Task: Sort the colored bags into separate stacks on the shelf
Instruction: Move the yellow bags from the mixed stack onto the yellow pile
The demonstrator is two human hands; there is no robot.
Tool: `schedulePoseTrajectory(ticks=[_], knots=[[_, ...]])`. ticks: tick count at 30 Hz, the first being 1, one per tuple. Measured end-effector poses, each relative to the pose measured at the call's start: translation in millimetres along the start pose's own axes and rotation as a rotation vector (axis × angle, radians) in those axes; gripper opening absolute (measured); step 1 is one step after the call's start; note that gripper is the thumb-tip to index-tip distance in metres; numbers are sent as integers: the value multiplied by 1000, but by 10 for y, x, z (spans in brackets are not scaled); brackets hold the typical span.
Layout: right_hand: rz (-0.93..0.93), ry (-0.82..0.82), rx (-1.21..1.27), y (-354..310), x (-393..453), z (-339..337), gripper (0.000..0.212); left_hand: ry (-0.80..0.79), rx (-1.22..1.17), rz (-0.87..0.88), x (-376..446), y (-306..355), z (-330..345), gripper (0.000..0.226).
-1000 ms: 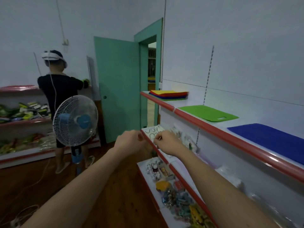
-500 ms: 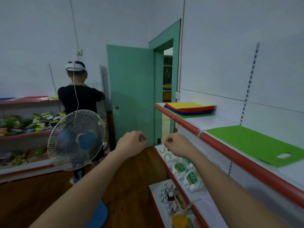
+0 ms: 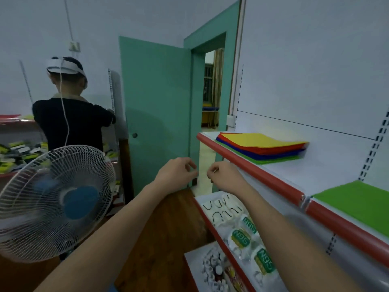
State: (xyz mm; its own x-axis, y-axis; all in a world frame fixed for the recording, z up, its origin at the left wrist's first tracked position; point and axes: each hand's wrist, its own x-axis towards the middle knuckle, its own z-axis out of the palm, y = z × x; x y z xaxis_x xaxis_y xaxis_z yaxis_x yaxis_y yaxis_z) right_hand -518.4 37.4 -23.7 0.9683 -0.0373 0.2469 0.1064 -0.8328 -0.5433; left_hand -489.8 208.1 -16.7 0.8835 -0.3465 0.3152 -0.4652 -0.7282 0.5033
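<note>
Yellow, red, blue and green flat bags, mixed stack [image 3: 261,147]: lies on the white top shelf with red front edge [image 3: 248,168], at about two o'clock of the view, yellow uppermost, green lowest; not yet separated. Green flat bag with cut-out handle, single [image 3: 357,202]: lies on the same shelf at about four o'clock, well apart from the mixed stack, apparently the start of a green pile. Judgement: sorting is at an early stage; one colour laid out, the mixed stack left to divide. Left hand [image 3: 175,172]: at centre, raised in front of the shelf end, fingers curled, nothing visibly held. Right hand [image 3: 223,175]: just beside it, near the shelf's edge, fingers curled likewise, empty as far as can be seen. Lower white shelf [image 3: 205,198]: five o'clock, bearing packets with green labels [image 3: 241,239]. White standing fan with blue hub [image 3: 54,202]: eight o'clock. Second person in dark top, headset worn [image 3: 69,123]: ten o'clock, facing another shelf. Teal door, open [image 3: 155,106]: twelve o'clock.
</note>
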Motion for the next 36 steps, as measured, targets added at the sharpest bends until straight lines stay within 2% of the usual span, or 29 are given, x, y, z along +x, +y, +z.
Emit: schedulePoseTrajectory(ticks=[7,11,15,18,21,23,25,27,29,31,34,36], knots=[[92,195,164,70,762,317,14,-76,-208,184,748,-764,93,16],[125,283,218,190,1083,295,13,-100,-333,227,1382,-904,244,13],[142,470,227,368,1447,155,12,-149,-480,301,2034,-928,503,14],[150,624,179,548,1740,-43,12,-141,-592,353,2620,-825,761,11],[215,839,17,837,1902,-334,13,-121,-704,371,3198,-673,1018,10],[303,1021,-125,1078,1903,-505,14,-79,-761,377,3539,-587,1167,11],[455,1130,-208,1297,1852,-611,14,-39,-804,382,3828,-508,1298,11],[672,1137,-214,1461,1807,-629,12,-28,-844,369,4078,-441,1425,8],[826,1073,-149,1549,1801,-560,26,-37,-845,354,4289,-392,1540,6],[857,1042,-94,1565,1814,-509,39,-108,-800,370,4446,-350,1646,9],[877,1102,-16,1592,1816,-472,54,-297,-729,409,4565,-384,1860,19],[907,1152,20,1617,1813,-447,60,-302,-647,416,4576,-472,1984,28]])
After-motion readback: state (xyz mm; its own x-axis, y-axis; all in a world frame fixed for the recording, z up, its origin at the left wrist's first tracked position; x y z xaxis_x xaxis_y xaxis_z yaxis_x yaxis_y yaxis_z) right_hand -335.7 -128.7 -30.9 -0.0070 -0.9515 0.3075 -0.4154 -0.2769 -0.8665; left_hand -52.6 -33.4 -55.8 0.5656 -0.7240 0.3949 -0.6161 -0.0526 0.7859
